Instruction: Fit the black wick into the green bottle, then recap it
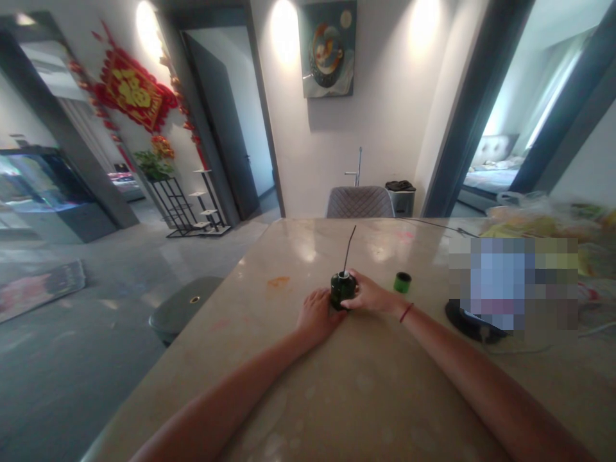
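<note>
**Dark bottle (339, 296) between a left hand (317, 316) and a right hand (368, 294)**

The person's forearms converge across the pale tabletop (346, 398), which appears to bear the bottle's weight. The left hand lies low at the bottle's left side, its fingers extended rather than wrapped; whether it touches the bottle cannot be told, but its position would suit a guard against tipping. The bottle stands upright between the two hands, just beside the left one. The right hand is clamped on the bottle's right side, thumb in front and fingers nearer the neck, a hold that probably steadies the body while leaving the mouth uncovered. A thin dark stick (346, 253) rises from the mouth and leans to the right; its length presumably makes a firm base useful. Just beyond the right wrist is a small green cap (402, 283), perhaps the bottle's own, apart from both hands and seemingly placed where it obstructs neither. Farther off, a grey chair (360, 202) stands at the far edge, and a picture (331, 51) hangs on the wall (308, 173) behind.
</note>
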Available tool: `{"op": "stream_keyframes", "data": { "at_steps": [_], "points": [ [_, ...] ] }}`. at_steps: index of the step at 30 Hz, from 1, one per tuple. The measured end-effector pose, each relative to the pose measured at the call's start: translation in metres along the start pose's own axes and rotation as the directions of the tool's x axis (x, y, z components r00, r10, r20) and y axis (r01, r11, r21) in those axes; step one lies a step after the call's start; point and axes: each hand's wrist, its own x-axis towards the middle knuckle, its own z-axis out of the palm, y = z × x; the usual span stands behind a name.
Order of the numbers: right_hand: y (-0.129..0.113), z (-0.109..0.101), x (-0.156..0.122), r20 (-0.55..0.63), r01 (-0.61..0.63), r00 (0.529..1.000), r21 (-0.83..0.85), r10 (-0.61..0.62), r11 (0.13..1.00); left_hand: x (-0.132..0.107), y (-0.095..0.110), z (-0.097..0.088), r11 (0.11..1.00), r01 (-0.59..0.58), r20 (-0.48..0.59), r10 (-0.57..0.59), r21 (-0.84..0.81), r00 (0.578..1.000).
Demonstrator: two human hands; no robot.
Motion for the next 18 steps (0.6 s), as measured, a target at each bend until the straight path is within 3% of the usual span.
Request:
{"op": "stream_keyframes", "data": {
  "at_steps": [6, 12, 18],
  "points": [
    [0.012, 0.007, -0.008, -0.017, 0.001, 1.0, -0.009, -0.001, 1.0, 0.007, -0.009, -0.001, 1.0, 0.021, 0.049, -0.02, -0.012, 0.999],
    [0.025, 0.002, 0.001, -0.088, -0.046, 0.995, -0.055, 0.041, 0.997, 0.017, -0.027, -0.012, 0.994, -0.108, 0.112, 0.109, -0.014, 0.988],
    [0.033, -0.003, 0.017, -0.126, -0.086, 0.989, -0.057, 0.078, 0.995, 0.016, -0.031, -0.015, 0.987, -0.16, 0.111, 0.157, 0.021, 0.981]
  ]
}}
